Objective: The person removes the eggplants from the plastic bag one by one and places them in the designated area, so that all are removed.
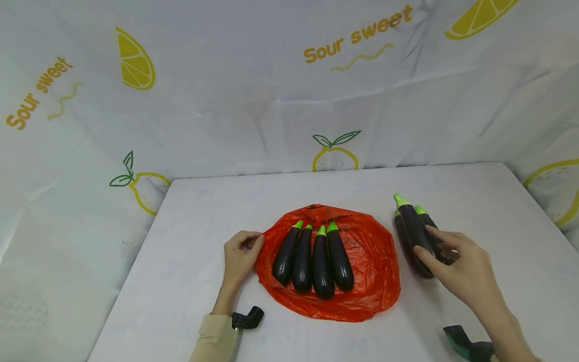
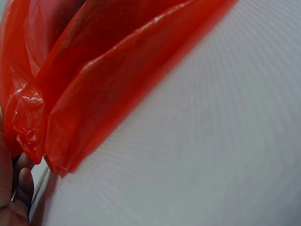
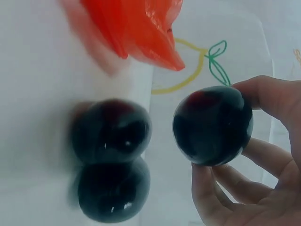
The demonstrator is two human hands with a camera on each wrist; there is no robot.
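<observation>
A red plastic bag (image 1: 373, 286) lies spread on the table, with several dark eggplants (image 1: 322, 261) with green stem ends side by side on it. My left hand (image 1: 242, 256) pinches the bag's left edge between thumb and fingers; the left wrist view shows the crumpled red film (image 2: 103, 99) there. Right of the bag, my right hand (image 1: 468, 269) grips an eggplant (image 1: 412, 223) between thumb and fingers. In the right wrist view this eggplant (image 3: 212, 126) is apart from two others (image 3: 113, 132), which lie against each other on the table.
The white-covered table (image 1: 199, 216) meets a pale backdrop cloth (image 1: 235, 110) printed with lemons and lettering. A black wrist camera mount (image 1: 248, 318) sits on the left forearm, and another (image 1: 468, 344) on the right.
</observation>
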